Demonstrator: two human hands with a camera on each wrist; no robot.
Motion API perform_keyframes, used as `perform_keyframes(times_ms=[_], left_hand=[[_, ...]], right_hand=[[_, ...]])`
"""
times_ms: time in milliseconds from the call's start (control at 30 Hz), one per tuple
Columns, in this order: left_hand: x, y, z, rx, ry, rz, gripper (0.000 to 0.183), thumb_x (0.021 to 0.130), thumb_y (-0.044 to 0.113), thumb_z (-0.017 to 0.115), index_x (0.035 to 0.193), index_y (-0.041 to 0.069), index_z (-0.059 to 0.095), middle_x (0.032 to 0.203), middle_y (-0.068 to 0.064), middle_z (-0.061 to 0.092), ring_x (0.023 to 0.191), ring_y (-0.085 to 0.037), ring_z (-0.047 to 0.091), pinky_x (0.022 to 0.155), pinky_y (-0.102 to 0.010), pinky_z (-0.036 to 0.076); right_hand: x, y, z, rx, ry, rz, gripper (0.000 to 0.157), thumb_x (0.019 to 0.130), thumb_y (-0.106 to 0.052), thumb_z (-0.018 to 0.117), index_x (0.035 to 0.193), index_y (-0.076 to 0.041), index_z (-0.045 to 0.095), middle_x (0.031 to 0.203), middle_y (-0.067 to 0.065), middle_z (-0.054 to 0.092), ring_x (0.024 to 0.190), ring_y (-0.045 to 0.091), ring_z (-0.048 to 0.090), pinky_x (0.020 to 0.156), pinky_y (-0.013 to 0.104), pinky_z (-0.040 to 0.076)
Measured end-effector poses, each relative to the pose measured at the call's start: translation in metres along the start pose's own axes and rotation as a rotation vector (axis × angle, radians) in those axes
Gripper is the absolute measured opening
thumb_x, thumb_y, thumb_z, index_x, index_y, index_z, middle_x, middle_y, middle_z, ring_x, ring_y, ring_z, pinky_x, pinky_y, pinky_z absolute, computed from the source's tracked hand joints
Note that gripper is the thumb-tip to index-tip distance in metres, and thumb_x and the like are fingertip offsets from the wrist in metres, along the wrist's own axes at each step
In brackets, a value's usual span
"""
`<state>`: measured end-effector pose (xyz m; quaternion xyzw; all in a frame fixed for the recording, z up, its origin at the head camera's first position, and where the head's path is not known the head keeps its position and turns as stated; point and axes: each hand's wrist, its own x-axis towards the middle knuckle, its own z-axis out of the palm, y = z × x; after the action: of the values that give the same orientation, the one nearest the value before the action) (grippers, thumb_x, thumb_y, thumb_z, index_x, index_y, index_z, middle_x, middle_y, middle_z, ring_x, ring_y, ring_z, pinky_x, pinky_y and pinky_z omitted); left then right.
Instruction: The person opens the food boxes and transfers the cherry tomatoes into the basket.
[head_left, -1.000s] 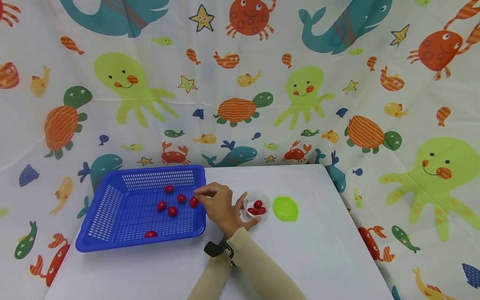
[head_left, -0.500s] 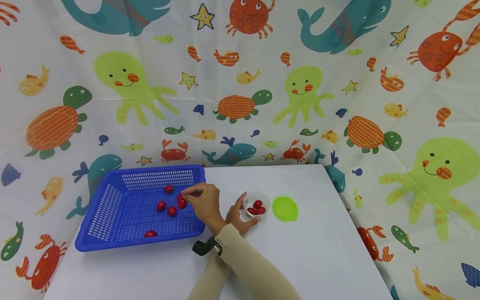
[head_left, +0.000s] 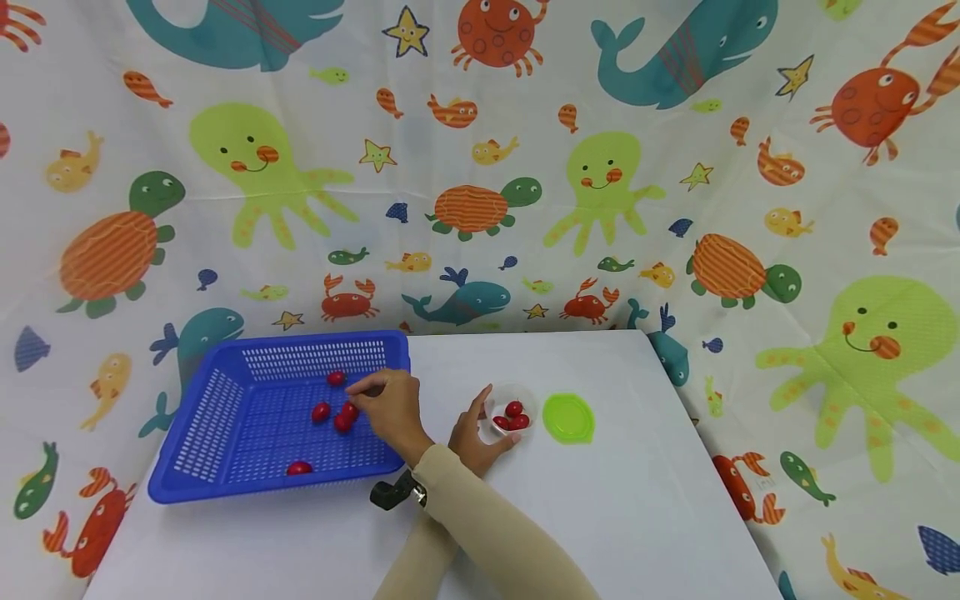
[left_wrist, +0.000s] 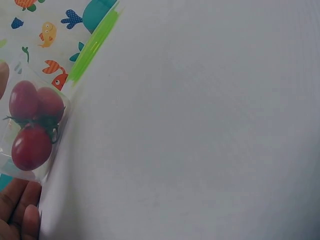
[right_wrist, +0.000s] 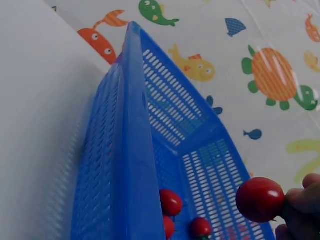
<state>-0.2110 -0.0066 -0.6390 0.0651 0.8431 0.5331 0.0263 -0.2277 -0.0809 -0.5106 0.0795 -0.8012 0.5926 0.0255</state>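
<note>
My right hand [head_left: 392, 414] is over the blue basket [head_left: 251, 479], pinching a cherry tomato [right_wrist: 260, 199] by its stem end between fingertips. Several other cherry tomatoes [head_left: 321, 412] lie on the basket floor; the hand may hide one more. Crossing beneath the right forearm, the left arm reaches to the right, where the left hand [head_left: 474, 439] holds a small clear plastic container [head_left: 532, 407], thumb and fingers on either side. Three tomatoes [left_wrist: 32, 147] are inside it, seen through its wall in the left wrist view.
A lime-green lid [head_left: 569, 418] lies flat on the white table [head_left: 637, 500], just right of the container. Behind the table hangs a cloth [head_left: 480, 92] printed with sea animals. The basket's raised perforated walls surround the loose tomatoes.
The right hand, with the tomato pinched in it, has moved left from near the basket's right wall to above the loose tomatoes. The left hand and container stay in place.
</note>
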Motion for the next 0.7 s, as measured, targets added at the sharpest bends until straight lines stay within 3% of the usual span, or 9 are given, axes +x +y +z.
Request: perform_keyframes(times_ms=[300, 700], left_hand=[[-0.001, 0.004, -0.002, -0.014, 0.001, -0.014, 0.099, 0.082, 0.049, 0.088, 0.164, 0.032, 0.036, 0.143, -0.008, 0.061, 0.127, -0.024, 0.058, 0.107, -0.053, 0.053], [-0.005, 0.008, -0.003, 0.023, 0.002, -0.044, 0.099, 0.082, 0.052, 0.088, 0.164, 0.04, 0.034, 0.148, -0.004, 0.061, 0.129, -0.023, 0.059, 0.106, -0.054, 0.057]], right_hand=[[0.007, 0.002, 0.01, -0.035, -0.024, 0.039, 0.009, 0.092, -0.008, 0.083, 0.091, -0.016, 0.087, 0.089, -0.006, 0.082, 0.076, -0.004, 0.067, 0.073, 0.013, 0.058], [0.013, 0.001, 0.021, -0.105, -0.045, 0.084, 0.013, 0.091, -0.005, 0.083, 0.085, -0.016, 0.087, 0.084, -0.007, 0.081, 0.07, -0.005, 0.065, 0.067, 0.013, 0.056]])
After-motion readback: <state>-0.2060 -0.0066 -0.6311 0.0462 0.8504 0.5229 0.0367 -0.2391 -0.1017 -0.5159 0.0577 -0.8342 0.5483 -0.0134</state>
